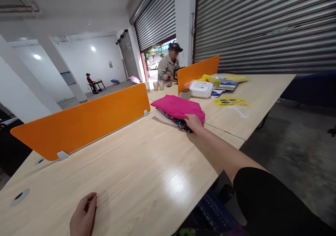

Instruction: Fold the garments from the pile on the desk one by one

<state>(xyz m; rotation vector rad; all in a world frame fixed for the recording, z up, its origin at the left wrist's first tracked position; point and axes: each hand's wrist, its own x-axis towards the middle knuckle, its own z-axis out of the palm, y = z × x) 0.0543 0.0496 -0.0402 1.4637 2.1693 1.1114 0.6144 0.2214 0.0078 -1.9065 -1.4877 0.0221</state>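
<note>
My right hand (pixel 193 122) reaches out over the table and grips the near right corner of a stack of folded clothes. On top of the stack is a bright pink folded cloth (pixel 177 106). A dark flower-patterned cloth (pixel 183 124) shows beneath it, with a white layer (pixel 164 118) sticking out on the left. The fingertips under the stack are hidden. At the bottom left, my left hand (pixel 83 215) is at the wooden table (pixel 126 166), its fingers curled together and nothing visible in them.
Orange dividers (pixel 86 118) stand along the table's middle. Past the stack are a tape roll (pixel 185 94), a white plastic box (pixel 201 89), a yellow fan (pixel 231 102) and several cups (pixel 158 85). A person (pixel 169 66) in a hat sits across the table; another (pixel 90 83) is far off.
</note>
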